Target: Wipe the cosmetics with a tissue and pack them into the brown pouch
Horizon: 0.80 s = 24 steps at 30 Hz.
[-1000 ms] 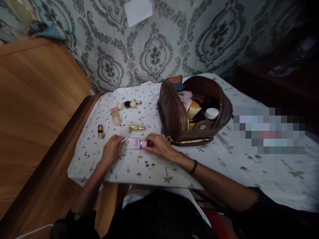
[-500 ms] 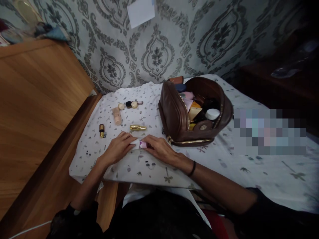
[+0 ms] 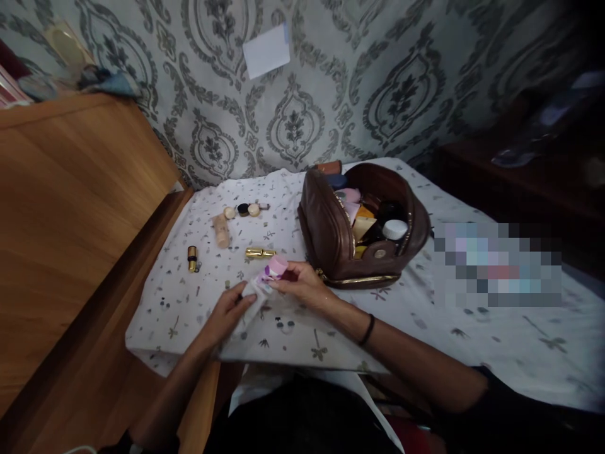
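Observation:
Between my hands is a white tube with a pink cap and purple print [image 3: 269, 275], tilted with its cap up and to the right. My right hand [image 3: 302, 285] grips it just below the cap, fingers closed. My left hand [image 3: 231, 310] pinches its pale lower end, which is blurred where it runs down toward the table's front edge. Just beyond the cap lies a gold lipstick-like tube [image 3: 259, 253]. Right of my hands stands an unzipped brown cosmetics bag [image 3: 326, 230], filled with several items, among them a white round lid [image 3: 395, 229].
On the patterned tablecloth [image 3: 174, 302], left of the bag, lie a beige squeeze tube [image 3: 220, 231], a black-and-gold tube [image 3: 191, 258] and several small round pots [image 3: 242, 210]. A wooden cabinet [image 3: 85, 189] borders the left side; the patterned wall [image 3: 293, 120] rises behind. A blurred-out patch lies at right.
The tube has been lifted and tilted, so its pink cap and print now show above my right fingers. My left hand has moved down and toward me. The view has shifted slightly.

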Available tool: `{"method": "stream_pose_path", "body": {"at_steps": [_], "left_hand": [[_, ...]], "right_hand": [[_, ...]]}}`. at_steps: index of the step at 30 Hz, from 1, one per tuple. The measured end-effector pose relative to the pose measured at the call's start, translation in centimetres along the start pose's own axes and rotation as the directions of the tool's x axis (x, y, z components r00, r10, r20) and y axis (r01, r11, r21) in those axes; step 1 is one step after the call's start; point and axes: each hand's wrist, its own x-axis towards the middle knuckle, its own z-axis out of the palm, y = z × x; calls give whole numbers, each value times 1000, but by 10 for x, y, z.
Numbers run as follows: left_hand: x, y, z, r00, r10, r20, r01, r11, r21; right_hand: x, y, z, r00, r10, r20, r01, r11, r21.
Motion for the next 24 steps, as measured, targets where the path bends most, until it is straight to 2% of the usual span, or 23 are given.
{"method": "stream_pose_path", "body": {"at_steps": [2, 4, 5, 6, 8, 10, 11, 13, 15, 17, 19, 20, 22, 24], "left_hand": [[-1, 5, 6, 995, 42, 93, -47, 998, 47], [-2, 8, 1, 983, 47, 179, -75, 986, 148], [-3, 9, -4, 981, 43, 189, -81, 976, 200], [-4, 10, -9, 985, 40, 167, -81, 965, 249], [-4, 13, -20, 997, 66, 36, -74, 951, 301], [-3, 19, -24, 987, 123, -102, -83, 940, 332], [-1, 23, -23, 977, 170, -127, -116, 928, 354], [3, 31, -16, 954, 281, -104, -215, 883, 418], [6, 36, -4, 927, 373, -35, -311, 819, 482], [9, 39, 8, 911, 411, 21, -362, 775, 518], [11, 44, 18, 916, 400, 29, -355, 775, 523], [12, 46, 23, 926, 377, 19, -333, 791, 513], [14, 52, 32, 956, 293, -13, -253, 847, 467], [15, 57, 38, 979, 203, -17, -177, 892, 416]], "right_hand": [[-2, -2, 2, 1000, -13, -24, 14, 999, 44], [-4, -4, 3, 997, -33, -76, 39, 995, 88], [-4, -5, 3, 994, -41, -101, 52, 993, 104], [-5, -6, 3, 992, -49, -120, 63, 992, 110], [-6, -8, 2, 991, -67, -117, 75, 995, 71], [-8, -11, 1, 995, -86, -48, 83, 996, -44], [-9, -12, 1, 995, -98, 9, 98, 990, -105], [-14, -16, 1, 984, -123, 130, 147, 969, -199], [-22, -23, 0, 967, -130, 218, 197, 926, -321], [-32, -33, -3, 955, -107, 275, 248, 797, -551], [-44, -45, -7, 938, -74, 338, 322, 542, -776], [-50, -51, -10, 925, -63, 375, 367, 407, -836], [-60, -59, -16, 897, -73, 436, 441, 205, -874], [-69, -64, -23, 867, -122, 483, 495, 104, -863]]}}
